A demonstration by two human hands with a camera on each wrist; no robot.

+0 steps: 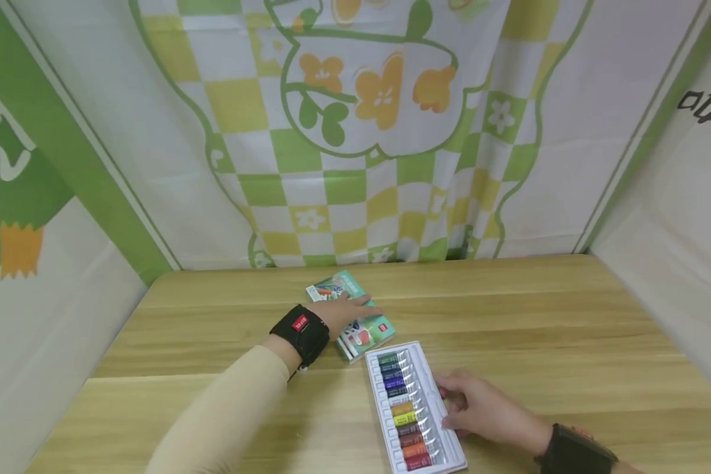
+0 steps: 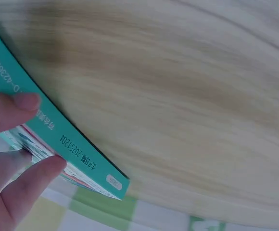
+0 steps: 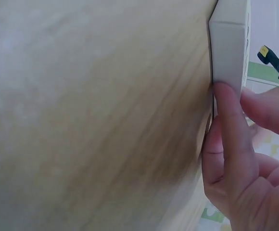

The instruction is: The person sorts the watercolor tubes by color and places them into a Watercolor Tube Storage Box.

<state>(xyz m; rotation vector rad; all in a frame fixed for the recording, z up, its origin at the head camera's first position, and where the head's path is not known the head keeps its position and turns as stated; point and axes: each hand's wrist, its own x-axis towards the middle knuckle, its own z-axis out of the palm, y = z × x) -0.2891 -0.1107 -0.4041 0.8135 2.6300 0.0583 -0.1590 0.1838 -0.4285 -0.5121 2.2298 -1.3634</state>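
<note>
A green printed cardboard box (image 1: 355, 332) lies on the wooden table. Over it reaches my left hand (image 1: 339, 311), fingers spread across the cover; in the left wrist view the thumb (image 2: 26, 102) presses its green side while other fingers hold the upper edge. Nearer me, a white tray of paint tubes (image 1: 399, 409) rests lengthwise, its tubes running from green and blue through yellow to red. My right hand (image 1: 480, 407) grips the tray's right edge, thumb at the rim. From the right wrist view, fingers (image 3: 233, 130) press the tray's pale side wall (image 3: 227, 53).
The wooden table (image 1: 557, 342) extends around both items. Behind it hangs a green, yellow and white checkered cloth (image 1: 343, 191), and white panels (image 1: 675, 276) stand at the sides. Black straps (image 1: 302, 334) wrap both wrists.
</note>
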